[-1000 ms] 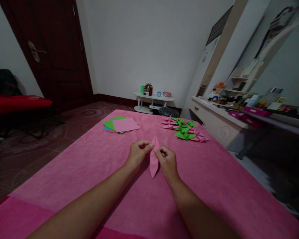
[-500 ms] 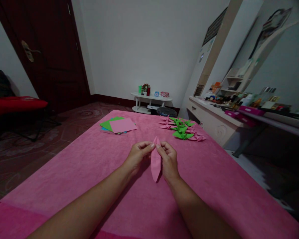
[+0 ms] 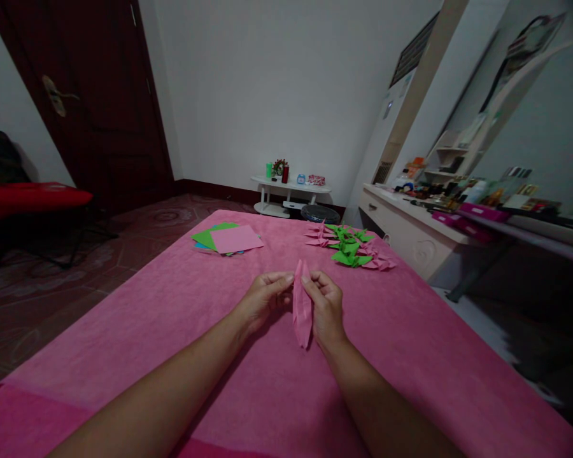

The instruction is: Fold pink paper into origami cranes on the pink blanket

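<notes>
A long, narrow piece of folded pink origami paper (image 3: 302, 315) is held upright above the pink-covered table (image 3: 210, 388), its tips pointing away and toward me. My left hand (image 3: 270, 294) pinches its left edge near the far end between thumb and fingers. On the other side, my right hand (image 3: 325, 299) grips it with the thumb across its face. Layers show along its length, and the near end looks split. Beyond my right hand lie several folded paper cranes, green (image 3: 351, 256) and pink (image 3: 321, 236).
Square paper sheets (image 3: 236, 239) in pink, green and blue are stacked at the table's far left. A dressing table (image 3: 410, 222) crowded with bottles and boxes runs along the right. A low white stand (image 3: 291, 186) is against the back wall, and a red chair (image 3: 33, 198) is at left.
The folded pink paper has turned slightly in my fingers, showing its layered edges and a split near end. My right hand has shifted a little to the right.
</notes>
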A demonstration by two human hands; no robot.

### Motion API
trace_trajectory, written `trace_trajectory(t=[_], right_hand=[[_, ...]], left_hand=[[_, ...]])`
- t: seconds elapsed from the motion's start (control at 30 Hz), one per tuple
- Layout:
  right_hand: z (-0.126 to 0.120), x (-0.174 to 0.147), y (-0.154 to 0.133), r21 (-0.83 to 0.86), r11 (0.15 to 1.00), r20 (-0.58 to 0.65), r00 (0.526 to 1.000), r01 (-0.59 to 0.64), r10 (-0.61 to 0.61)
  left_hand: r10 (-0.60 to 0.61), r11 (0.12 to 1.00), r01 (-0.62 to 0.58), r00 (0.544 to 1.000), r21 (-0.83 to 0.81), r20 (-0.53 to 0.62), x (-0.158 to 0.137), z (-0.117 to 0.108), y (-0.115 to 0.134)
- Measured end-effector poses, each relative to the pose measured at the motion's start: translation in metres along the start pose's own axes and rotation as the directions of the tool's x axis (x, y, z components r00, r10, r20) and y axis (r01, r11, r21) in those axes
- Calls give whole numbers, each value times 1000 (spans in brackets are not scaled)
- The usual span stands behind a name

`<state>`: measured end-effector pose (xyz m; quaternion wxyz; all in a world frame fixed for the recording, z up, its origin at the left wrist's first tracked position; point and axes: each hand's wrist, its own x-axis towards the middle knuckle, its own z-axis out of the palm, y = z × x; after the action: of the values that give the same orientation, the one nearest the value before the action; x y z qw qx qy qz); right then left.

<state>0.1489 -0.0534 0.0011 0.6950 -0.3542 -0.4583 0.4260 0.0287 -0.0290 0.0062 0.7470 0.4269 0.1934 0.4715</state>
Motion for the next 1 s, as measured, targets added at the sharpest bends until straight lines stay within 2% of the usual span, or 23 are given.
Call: trace_trajectory(t=[0.23, 0.4, 0.6, 0.73, 1.0], right_hand=[[-1, 0, 1, -107, 994, -20, 1000, 16, -18], [4, -4, -5, -124, 992, 19, 1000, 12, -9], [4, -5, 0, -12, 998, 50, 997, -60, 60], [2, -4, 4, -6, 998, 69, 996, -57, 57], [6, -6, 3, 27, 996, 8, 996, -85, 85]], left_hand=[[63, 995, -56, 995, 80, -78, -1, 3, 0], [53, 998, -47, 990, 50, -131, 0, 4, -2], [45, 998, -41, 991, 39, -126, 2, 2, -2], [34, 999, -30, 992, 38, -120, 1, 1, -2], [95, 995, -97, 986, -9, -135, -2, 5, -4]])
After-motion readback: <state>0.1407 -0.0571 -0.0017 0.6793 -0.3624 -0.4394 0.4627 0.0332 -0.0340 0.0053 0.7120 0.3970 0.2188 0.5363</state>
